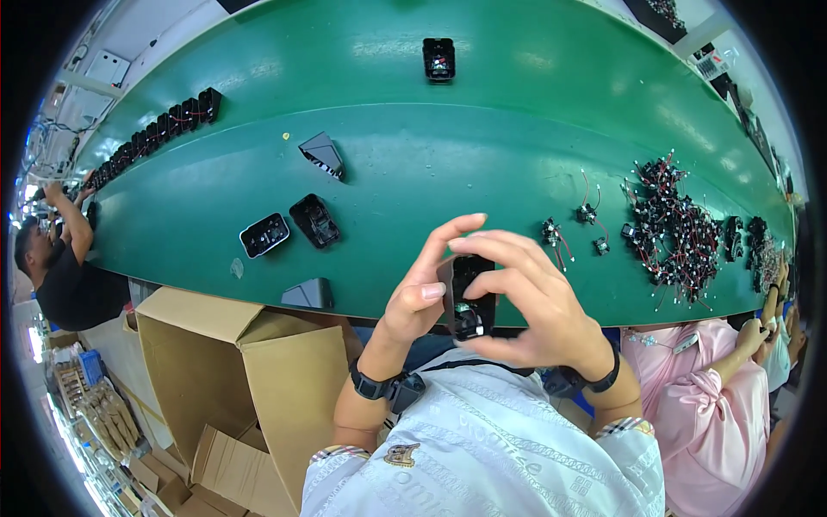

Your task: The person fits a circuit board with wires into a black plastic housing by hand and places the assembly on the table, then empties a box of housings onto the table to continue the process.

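Between my two hands, near the table's front edge, is a small black plastic housing [473,289] with its open side up. A bit of green circuit board and a white part show inside it. My left hand [424,289] grips its left wall with thumb and fingers. My right hand [538,302] wraps its right side, some fingertips reaching into the opening. To the left lie loose black housings: an open one [315,221], another with a pale rim [264,235], a tilted one [322,156] and a grey-black one [307,293] at the edge.
Right of my hands are small wired modules [551,232] and a large heap of them [676,228]. One filled housing [438,60] stands at the far side; a row of housings [159,133] runs far left. An open cardboard box [289,370] stands below left. Co-workers sit at both ends.
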Demonstrator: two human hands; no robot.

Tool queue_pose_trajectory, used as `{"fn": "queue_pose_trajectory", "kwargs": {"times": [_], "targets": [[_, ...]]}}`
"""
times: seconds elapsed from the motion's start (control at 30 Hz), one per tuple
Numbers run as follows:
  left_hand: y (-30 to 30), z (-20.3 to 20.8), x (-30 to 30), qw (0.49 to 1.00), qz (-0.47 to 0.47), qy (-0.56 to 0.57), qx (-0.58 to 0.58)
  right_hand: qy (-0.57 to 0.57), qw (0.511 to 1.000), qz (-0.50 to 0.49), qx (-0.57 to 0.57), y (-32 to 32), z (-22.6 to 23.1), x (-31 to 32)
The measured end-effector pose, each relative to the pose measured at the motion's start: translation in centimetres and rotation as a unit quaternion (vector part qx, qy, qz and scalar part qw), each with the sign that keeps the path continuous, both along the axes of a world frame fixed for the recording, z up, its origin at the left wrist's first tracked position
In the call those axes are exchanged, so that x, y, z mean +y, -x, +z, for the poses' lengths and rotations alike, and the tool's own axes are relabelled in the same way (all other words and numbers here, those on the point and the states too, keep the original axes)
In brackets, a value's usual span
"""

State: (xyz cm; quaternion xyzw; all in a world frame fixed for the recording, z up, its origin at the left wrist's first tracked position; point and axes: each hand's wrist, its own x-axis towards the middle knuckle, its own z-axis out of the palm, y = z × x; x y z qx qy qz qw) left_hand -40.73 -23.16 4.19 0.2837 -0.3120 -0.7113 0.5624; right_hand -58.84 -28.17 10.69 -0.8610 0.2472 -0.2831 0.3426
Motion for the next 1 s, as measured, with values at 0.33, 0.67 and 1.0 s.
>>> {"fn": "queue_pose_trajectory", "kwargs": {"times": [0.33, 0.67, 1.0], "targets": [[-6.6, 2.3, -0.4, 0.706, 0.315, 0.088, -0.629, 0.085, 0.974, -0.152, 0.145, -0.5, -4.7, -20.5], [-9.3, 2.0, 0.0, 0.568, 0.196, -0.003, -0.799, 0.119, 0.971, -0.073, 0.196, -2.1, -7.7, -28.0], [-9.5, 0.5, -0.7, 0.600, 0.142, -0.008, -0.787, 0.109, 0.976, -0.027, 0.186, 3.5, 0.5, -18.0]]}}
